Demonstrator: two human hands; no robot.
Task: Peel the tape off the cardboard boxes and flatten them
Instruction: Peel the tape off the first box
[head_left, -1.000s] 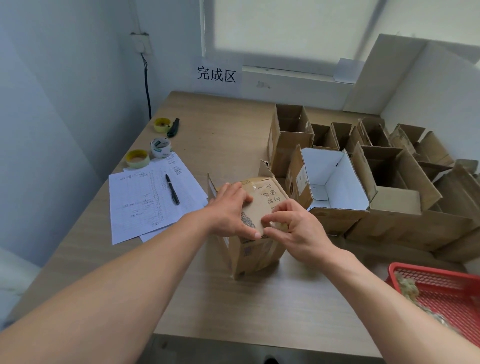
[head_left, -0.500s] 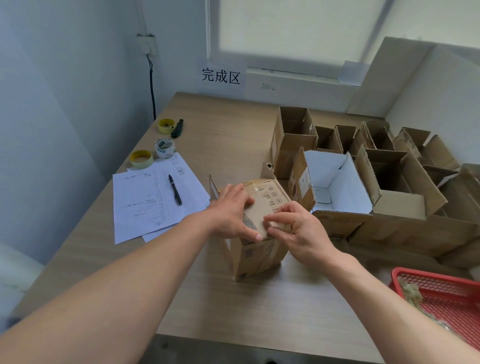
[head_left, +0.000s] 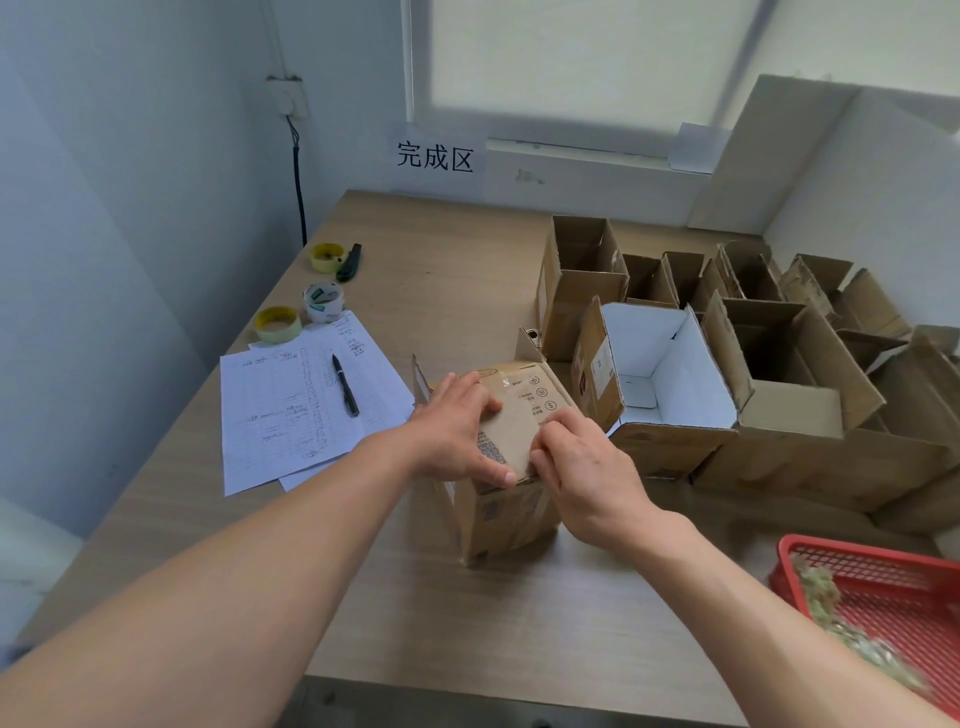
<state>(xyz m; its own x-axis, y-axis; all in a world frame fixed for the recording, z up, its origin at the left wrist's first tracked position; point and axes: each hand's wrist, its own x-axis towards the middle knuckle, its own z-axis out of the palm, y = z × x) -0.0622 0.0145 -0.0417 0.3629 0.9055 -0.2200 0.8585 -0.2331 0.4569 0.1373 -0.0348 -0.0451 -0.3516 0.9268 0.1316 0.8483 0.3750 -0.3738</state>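
Note:
A small brown cardboard box stands upright in the middle of the table, its top flaps shut and a strip of clear tape on top. My left hand rests flat on the box's top left, fingers spread, thumb at the near edge. My right hand sits at the top right edge, fingers curled, fingertips picking at the tape or flap edge there. Whether it has tape between the fingertips is hidden.
Several open cardboard boxes crowd the right and back right of the table. A red basket holding crumpled tape sits at the near right. Papers with a pen, tape rolls and a cutter lie on the left.
Both hands stay on the box top; the right fingertips have shifted slightly along the right edge. The view has moved a little.

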